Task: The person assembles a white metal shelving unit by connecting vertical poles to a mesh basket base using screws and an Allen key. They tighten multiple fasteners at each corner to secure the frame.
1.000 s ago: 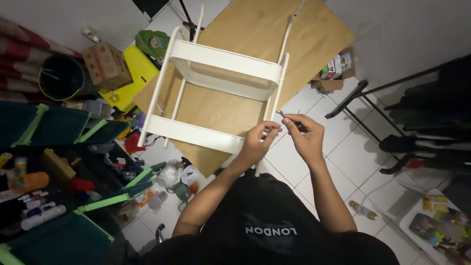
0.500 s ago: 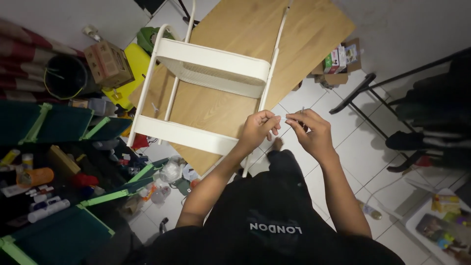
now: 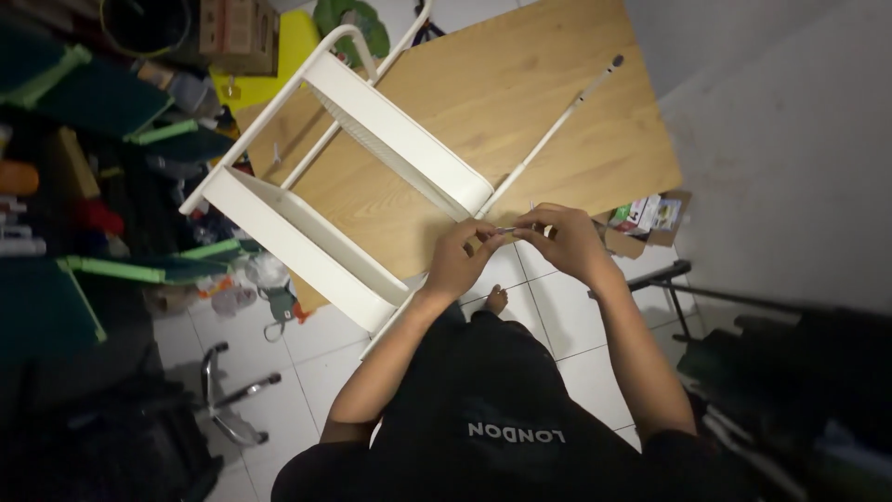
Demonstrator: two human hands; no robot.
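Note:
My left hand (image 3: 460, 257) and my right hand (image 3: 562, 240) meet in front of me, both pinching a small thin metal piece (image 3: 507, 229), likely a screw or small tool. Just beyond my fingers lies a white metal shelf cart (image 3: 372, 139) on its side on a wooden board (image 3: 520, 102). Two trays of the cart show, joined by white tubes. One long white tube (image 3: 557, 125) runs from near my hands toward the board's far right corner.
The board lies on a white tiled floor (image 3: 307, 344). Green-edged dark panels and clutter (image 3: 102, 270) fill the left. A cardboard box (image 3: 237, 33) sits top left, small boxes (image 3: 646, 218) right of the board, a dark metal stand (image 3: 678, 297) at right, a chrome frame (image 3: 228, 390) lower left.
The view has swung, so the cart and board now sit tilted and closer. My hands have stayed together on the small metal piece, drifting toward the middle of the view.

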